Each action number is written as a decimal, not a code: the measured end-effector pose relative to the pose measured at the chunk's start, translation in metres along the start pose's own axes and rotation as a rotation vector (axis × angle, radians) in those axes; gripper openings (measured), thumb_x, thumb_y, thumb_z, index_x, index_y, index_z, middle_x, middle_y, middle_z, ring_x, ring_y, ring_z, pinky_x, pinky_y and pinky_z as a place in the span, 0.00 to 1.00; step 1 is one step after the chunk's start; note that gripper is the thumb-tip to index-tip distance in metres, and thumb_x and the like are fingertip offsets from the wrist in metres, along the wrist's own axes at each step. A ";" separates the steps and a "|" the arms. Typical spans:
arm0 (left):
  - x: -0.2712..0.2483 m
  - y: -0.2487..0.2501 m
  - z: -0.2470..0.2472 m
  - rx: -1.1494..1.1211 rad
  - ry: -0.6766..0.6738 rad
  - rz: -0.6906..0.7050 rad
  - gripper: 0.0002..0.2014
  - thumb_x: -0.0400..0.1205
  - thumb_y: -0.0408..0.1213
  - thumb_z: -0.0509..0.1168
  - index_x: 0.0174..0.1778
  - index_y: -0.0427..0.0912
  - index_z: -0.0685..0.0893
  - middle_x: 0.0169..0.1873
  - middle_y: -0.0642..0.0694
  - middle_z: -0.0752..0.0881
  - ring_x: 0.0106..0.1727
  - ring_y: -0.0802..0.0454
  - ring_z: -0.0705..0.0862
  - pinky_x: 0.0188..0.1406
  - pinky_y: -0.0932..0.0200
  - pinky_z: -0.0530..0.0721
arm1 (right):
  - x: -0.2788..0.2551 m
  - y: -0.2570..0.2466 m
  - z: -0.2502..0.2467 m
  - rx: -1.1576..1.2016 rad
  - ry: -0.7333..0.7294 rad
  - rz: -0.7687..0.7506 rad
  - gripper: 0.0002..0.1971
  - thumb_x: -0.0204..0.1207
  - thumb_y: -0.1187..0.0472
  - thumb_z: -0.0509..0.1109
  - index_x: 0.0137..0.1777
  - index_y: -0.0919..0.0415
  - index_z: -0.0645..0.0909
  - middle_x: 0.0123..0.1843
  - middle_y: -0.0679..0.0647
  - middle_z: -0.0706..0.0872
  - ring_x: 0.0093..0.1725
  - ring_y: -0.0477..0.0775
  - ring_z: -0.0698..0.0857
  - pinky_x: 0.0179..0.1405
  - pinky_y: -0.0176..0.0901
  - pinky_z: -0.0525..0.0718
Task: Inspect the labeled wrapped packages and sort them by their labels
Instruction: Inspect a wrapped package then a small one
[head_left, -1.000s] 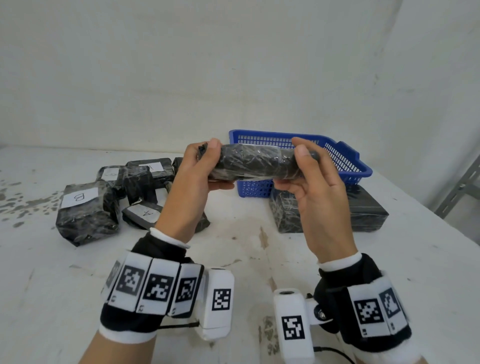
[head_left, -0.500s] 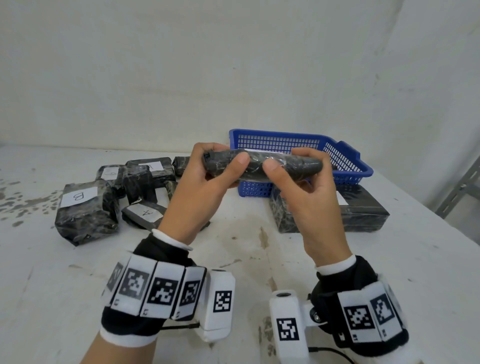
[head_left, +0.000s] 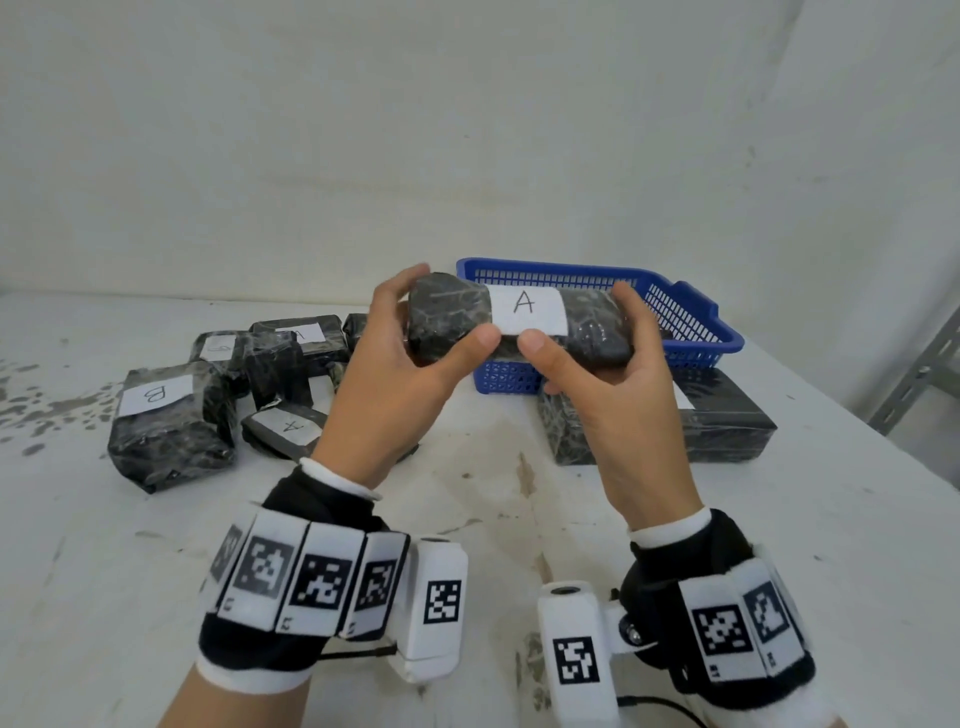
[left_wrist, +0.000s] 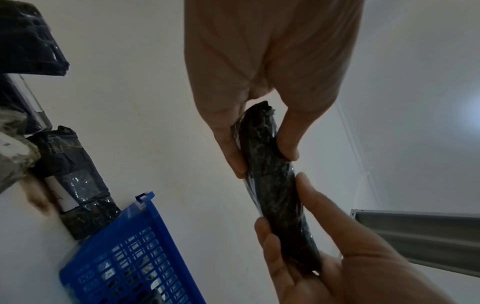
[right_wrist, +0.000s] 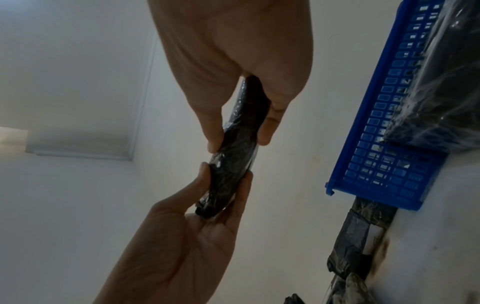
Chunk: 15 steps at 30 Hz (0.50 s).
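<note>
I hold a flat black wrapped package (head_left: 592, 325) in the air in front of the blue basket (head_left: 691, 322). Its white label (head_left: 525, 307) reads "A" and faces me. My left hand (head_left: 452, 305) grips the left end, thumb in front and fingers behind. My right hand (head_left: 579, 317) grips the right end the same way. The wrist views show the package edge-on (left_wrist: 272, 195) (right_wrist: 233, 164), pinched by the left hand (left_wrist: 263, 162) and the right hand (right_wrist: 240, 142).
A pile of wrapped packages lies at the left, among them one labeled "B" (head_left: 166, 431) and one labeled "A" (head_left: 283, 428). A large wrapped block (head_left: 727, 426) sits against the basket's front. Another wrapped package (right_wrist: 441, 92) lies inside the basket. A metal shelf frame (head_left: 924, 374) stands at the right.
Both hands have turned the package from edge-on to flat, so its "A" label now faces me. The thumbs have come round to the front face.
</note>
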<state>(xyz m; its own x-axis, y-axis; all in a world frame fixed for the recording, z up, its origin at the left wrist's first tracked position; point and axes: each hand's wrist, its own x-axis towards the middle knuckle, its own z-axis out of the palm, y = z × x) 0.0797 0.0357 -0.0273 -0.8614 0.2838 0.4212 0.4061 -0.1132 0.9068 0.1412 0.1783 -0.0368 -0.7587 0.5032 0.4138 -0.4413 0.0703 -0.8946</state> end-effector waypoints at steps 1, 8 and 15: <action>0.000 0.000 0.000 0.001 -0.002 -0.008 0.38 0.66 0.51 0.74 0.73 0.53 0.69 0.60 0.52 0.85 0.59 0.59 0.86 0.65 0.51 0.83 | 0.000 0.000 0.000 -0.006 -0.001 0.006 0.50 0.61 0.53 0.82 0.84 0.51 0.64 0.70 0.49 0.84 0.63 0.42 0.88 0.65 0.49 0.87; -0.001 0.004 0.000 -0.063 -0.059 -0.061 0.33 0.72 0.44 0.76 0.71 0.54 0.68 0.59 0.43 0.86 0.49 0.47 0.91 0.47 0.52 0.90 | 0.000 0.001 -0.004 -0.027 0.007 -0.032 0.45 0.63 0.49 0.81 0.81 0.45 0.67 0.71 0.46 0.82 0.64 0.42 0.87 0.64 0.46 0.88; 0.002 0.002 0.001 -0.185 -0.037 -0.102 0.23 0.81 0.32 0.68 0.71 0.36 0.71 0.61 0.37 0.85 0.45 0.42 0.91 0.43 0.57 0.91 | 0.004 0.004 -0.008 -0.015 -0.013 -0.035 0.37 0.66 0.51 0.79 0.77 0.46 0.72 0.69 0.50 0.85 0.61 0.44 0.88 0.49 0.36 0.87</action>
<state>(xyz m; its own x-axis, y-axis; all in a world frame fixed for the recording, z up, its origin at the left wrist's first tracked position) 0.0793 0.0367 -0.0244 -0.8821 0.3369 0.3292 0.2517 -0.2536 0.9340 0.1399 0.1874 -0.0400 -0.7493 0.4888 0.4468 -0.4603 0.1007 -0.8820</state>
